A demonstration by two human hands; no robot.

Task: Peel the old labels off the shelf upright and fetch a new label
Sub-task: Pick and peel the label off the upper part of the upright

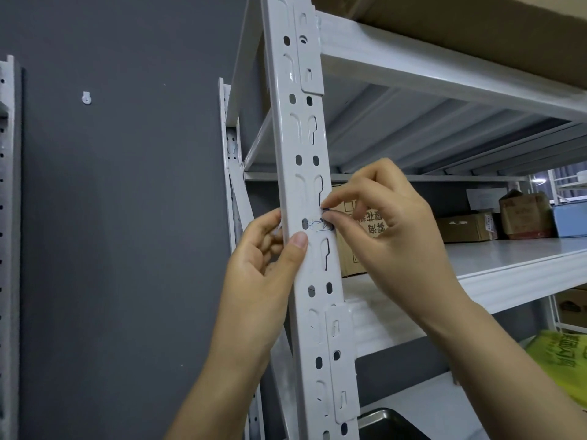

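A white perforated shelf upright (pixel 305 192) runs from top to bottom through the middle of the head view. On its face, at mid height, sits an old clear label (pixel 317 224) with blue handwriting. My right hand (pixel 390 230) pinches the label's rolled-up right edge between thumb and forefinger. My left hand (pixel 263 265) grips the upright from the left, its thumb pressed on the face just below the label and its fingers curled behind the post. No new label is in view.
Cardboard boxes (pixel 467 228) stand on the white middle shelf (pixel 508 265) to the right. A yellow-green bag (pixel 565 360) lies lower right, and a dark tray (pixel 387 423) is at the bottom. A grey wall (pixel 127 217) with a small white hook (pixel 86 98) fills the left.
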